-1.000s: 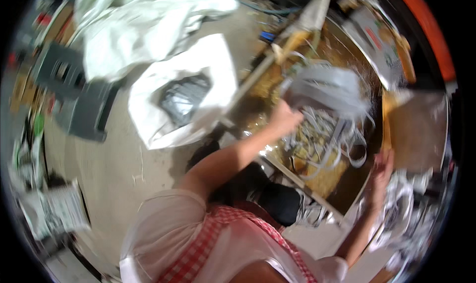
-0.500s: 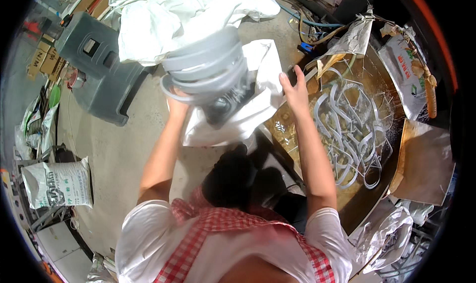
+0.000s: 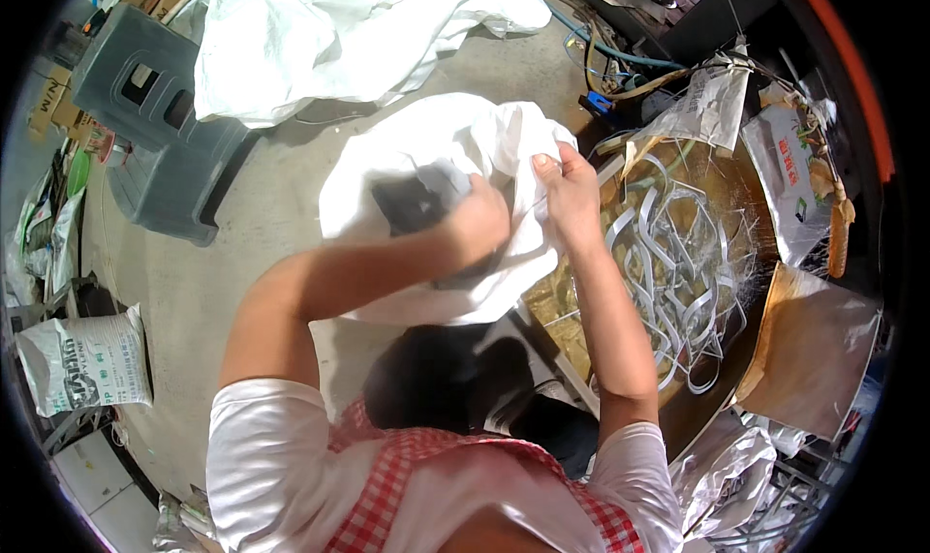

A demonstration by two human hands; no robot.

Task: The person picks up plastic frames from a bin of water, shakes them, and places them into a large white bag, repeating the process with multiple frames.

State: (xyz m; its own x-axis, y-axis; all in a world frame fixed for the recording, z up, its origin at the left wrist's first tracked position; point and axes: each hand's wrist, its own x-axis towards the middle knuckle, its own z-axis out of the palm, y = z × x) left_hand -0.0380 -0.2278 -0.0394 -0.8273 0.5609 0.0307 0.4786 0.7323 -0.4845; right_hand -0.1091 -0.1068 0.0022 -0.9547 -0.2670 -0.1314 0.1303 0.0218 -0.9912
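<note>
A white woven sack (image 3: 363, 161) stands in front of me with its mouth spread wide. My right hand (image 3: 573, 197) is closed on the sack's rim at its right side, thumb and fingers pinching the cloth. My left hand (image 3: 481, 219) reaches across into the mouth, its fingers curled and a little blurred; what they hold, if anything, is hidden. Beside it shows a pale grey piece (image 3: 444, 180), only partly visible. Dark grey contents (image 3: 405, 206) lie deeper in the sack, too shadowed to name.
To my right stands a brown-bottomed tub (image 3: 572, 335) with tangled pale plastic strips (image 3: 678, 272). A grey step stool (image 3: 160, 180) is at the left, and large white sheeting (image 3: 320, 54) lies ahead. A printed sack (image 3: 85, 361) sits at the far left, a cardboard sheet (image 3: 809, 350) at the right.
The stack of grey rings my left hand held over the sack is no longer seen whole. That hand has moved right, into the sack's mouth. My right hand, spread before, now grips the rim.
</note>
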